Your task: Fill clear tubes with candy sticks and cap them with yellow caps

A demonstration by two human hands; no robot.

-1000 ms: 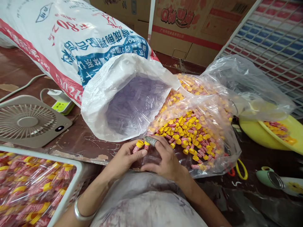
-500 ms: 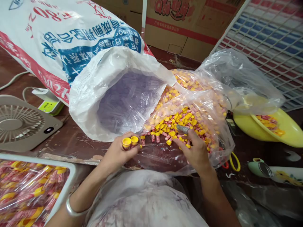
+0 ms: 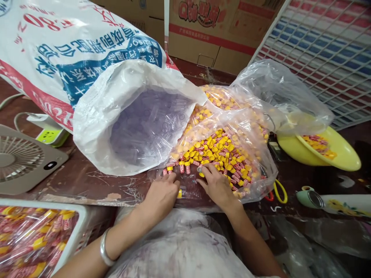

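Observation:
My left hand (image 3: 162, 192) is palm down at the table's front with its fingers curled. A yellow-capped clear tube (image 3: 179, 193) shows under its thumb side; the rest of its grip is hidden. Its fingertips are close to a few small red-and-white bottles with yellow caps (image 3: 182, 167) in a row. My right hand (image 3: 218, 187) is at the near edge of a pile of the same bottles (image 3: 223, 148), a grey cover on one fingertip. Between its thumb and forefinger is a small yellow-capped bottle (image 3: 202, 174). The pile spills from a clear plastic bag (image 3: 246, 119).
A white woven sack (image 3: 95, 135) lies open, with clear tubes (image 3: 150, 123) inside. At left are a fan (image 3: 26, 158), a power strip (image 3: 50, 136) and a white crate (image 3: 79, 220) of filled tubes. At right are a yellow bowl (image 3: 348, 150), scissors (image 3: 280, 193) and a flask (image 3: 313, 199).
My left hand has turned palm down and moved toward the row of bottles, hiding the yellow-capped tubes it showed. My right hand has drawn left and nearer. The view has shifted slightly right.

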